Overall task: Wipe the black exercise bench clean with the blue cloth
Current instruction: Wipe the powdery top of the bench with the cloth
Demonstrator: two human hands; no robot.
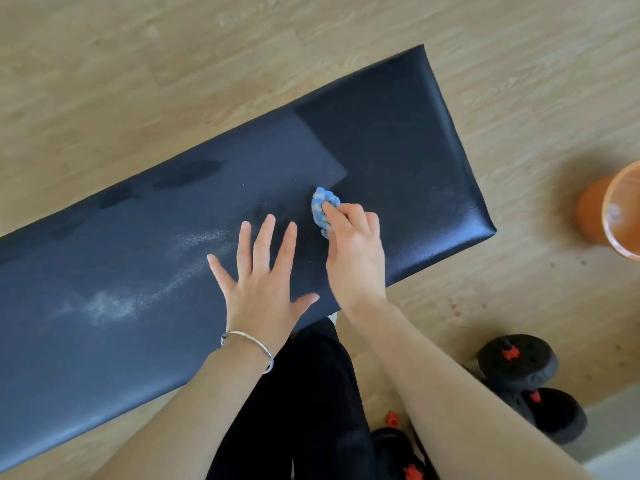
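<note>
On the black padded worktop [398, 150], towards its right end, I see the blue cloth [323, 202] bunched under the right hand [356, 258], whose fingers [341, 216] curl round it and press it onto the vinyl. The left hand [259, 278] lies flat just beside it, fingers [265, 244] spread wide and holding nothing, with a silver bangle [247, 348] on the wrist. White dusty streaks [110, 306] cross the pad left of the hands. Light wood-plank floor [138, 64] all round. An orange bucket [613, 213] sits at the right edge, black dumbbells [530, 386] with red collars lower right, black trousers [311, 393] between the arms.
</note>
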